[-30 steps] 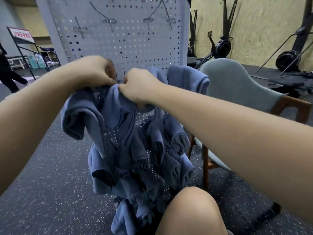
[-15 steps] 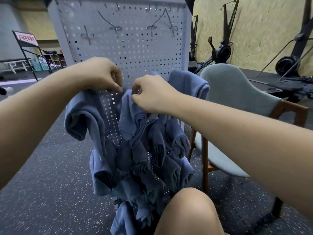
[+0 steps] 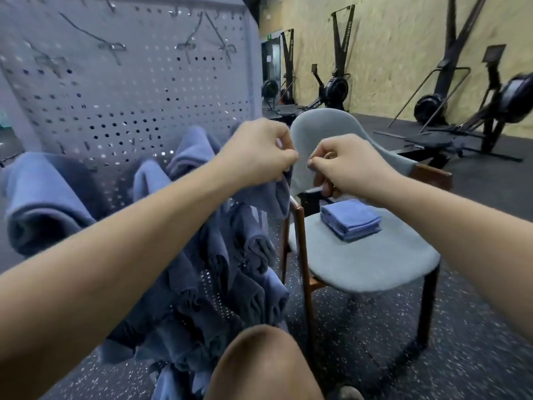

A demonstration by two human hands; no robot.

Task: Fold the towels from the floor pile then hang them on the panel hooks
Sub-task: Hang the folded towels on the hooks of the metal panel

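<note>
A grey perforated panel (image 3: 129,96) stands at the left, with several folded blue towels hung on its hooks, such as one at the far left (image 3: 43,197) and others lower down (image 3: 230,255). At the panel's right edge my left hand (image 3: 259,151) pinches the top of a blue towel (image 3: 281,194) that hangs below it. My right hand (image 3: 343,166) hovers just to the right, its fingers curled and thumb against fingertip, with no cloth showing in it. A stack of folded blue towels (image 3: 350,223) lies on the chair seat under my right hand.
The grey padded chair (image 3: 375,264) with wooden and black legs stands right of the panel. My bare knee (image 3: 259,362) is at the bottom centre. Rowing machines (image 3: 432,108) line the yellow wall at the back right. The floor is dark speckled rubber.
The view has swung to the right, bringing the chair seat and its towel stack into sight. Both hands have moved from the panel's middle to its right edge and drawn slightly apart.
</note>
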